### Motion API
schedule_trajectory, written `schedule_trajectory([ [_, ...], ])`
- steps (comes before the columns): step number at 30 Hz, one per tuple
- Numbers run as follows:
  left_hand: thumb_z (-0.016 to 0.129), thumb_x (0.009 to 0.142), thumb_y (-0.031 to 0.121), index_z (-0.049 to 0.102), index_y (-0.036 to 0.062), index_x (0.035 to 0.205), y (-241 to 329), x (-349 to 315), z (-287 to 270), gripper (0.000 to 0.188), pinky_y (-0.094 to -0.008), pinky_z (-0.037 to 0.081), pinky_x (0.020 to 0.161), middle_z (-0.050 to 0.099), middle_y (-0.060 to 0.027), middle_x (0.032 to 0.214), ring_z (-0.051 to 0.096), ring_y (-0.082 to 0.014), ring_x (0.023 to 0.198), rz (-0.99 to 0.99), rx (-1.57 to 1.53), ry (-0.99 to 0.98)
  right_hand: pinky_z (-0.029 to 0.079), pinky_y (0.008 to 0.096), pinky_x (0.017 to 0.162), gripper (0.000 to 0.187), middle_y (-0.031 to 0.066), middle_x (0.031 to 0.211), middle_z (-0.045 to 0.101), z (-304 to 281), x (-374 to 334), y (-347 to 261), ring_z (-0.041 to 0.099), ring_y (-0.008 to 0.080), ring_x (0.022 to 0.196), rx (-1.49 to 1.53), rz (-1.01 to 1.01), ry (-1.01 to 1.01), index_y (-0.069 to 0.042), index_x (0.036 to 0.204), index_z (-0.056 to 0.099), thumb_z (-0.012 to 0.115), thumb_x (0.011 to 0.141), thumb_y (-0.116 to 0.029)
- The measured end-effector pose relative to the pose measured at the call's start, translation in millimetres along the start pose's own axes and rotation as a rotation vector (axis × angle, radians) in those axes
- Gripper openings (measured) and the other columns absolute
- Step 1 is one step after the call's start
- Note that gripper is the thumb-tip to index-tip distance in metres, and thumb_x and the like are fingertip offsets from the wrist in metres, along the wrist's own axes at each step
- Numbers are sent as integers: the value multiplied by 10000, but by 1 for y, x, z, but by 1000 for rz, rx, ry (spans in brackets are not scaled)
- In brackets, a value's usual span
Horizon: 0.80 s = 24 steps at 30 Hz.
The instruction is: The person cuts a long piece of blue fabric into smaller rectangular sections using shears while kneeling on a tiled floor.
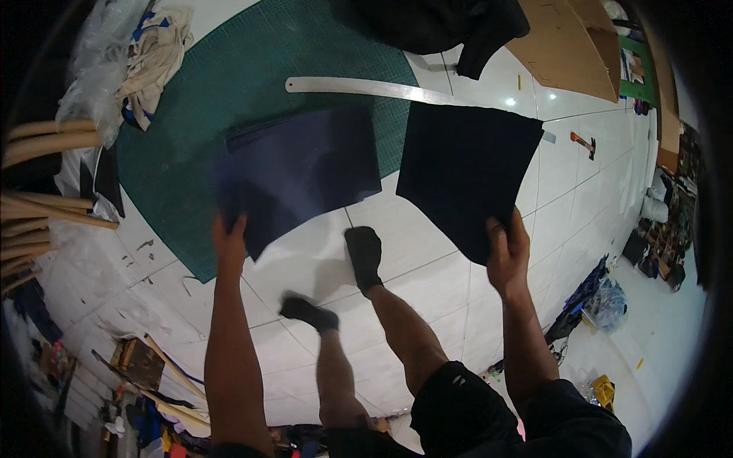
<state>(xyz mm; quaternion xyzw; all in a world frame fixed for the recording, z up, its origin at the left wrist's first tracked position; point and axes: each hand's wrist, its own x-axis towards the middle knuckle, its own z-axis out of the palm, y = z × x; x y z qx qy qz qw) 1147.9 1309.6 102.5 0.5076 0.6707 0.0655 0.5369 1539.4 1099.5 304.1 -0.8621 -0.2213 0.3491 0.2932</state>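
Note:
My left hand is closed on the near left corner of a navy fabric piece. A second layer shows along its far left edge, and its left side is slightly blurred. In my right hand I pinch the near right edge of a darker, almost black fabric piece. The two pieces are apart, with a narrow gap between them. Just beyond both lies a long metal ruler, partly covered by the dark piece. A green cutting mat spreads beneath the navy piece.
My feet in dark socks are on the white tiled floor near the pieces. A black cloth bundle and a cardboard box sit at the far side. A hammer lies right; rolled brown tubes and clear plastic crowd the left.

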Motion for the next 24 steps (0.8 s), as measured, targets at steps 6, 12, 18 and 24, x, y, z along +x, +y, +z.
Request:
schedule_trajectory([
  [6,643,977,185,376,-14,1500,-13,-155,-124,620,-404,342,1138,454,-164,1480,451,-277,1328,-279,-371,314,556,485,736,582,163,1029,572,128,-27,-71,639,380,885,-369,-288,-132,-114,1449,509,622,880,-73],
  [12,664,953,193,372,52,1523,-41,-252,-214,656,-453,397,1115,466,-157,1494,502,-317,1292,-361,-209,432,590,432,808,641,204,1172,539,369,19,-29,678,360,930,-486,-202,-257,-35,1555,328,514,945,-104],
  [18,651,943,159,386,59,1521,-50,-267,-225,643,-438,453,1069,488,-167,1472,533,-315,1253,-357,-205,378,569,431,902,680,240,1276,512,404,22,-28,649,402,1075,-397,-74,-406,19,1581,192,502,1015,-198],
  [24,681,956,185,390,-42,1485,28,-236,-194,645,-374,419,1074,527,-170,1419,523,-246,1245,-376,-163,150,471,463,1082,812,278,1536,372,332,40,-31,553,449,1274,-361,-45,-616,12,1587,149,536,1032,-435],
])
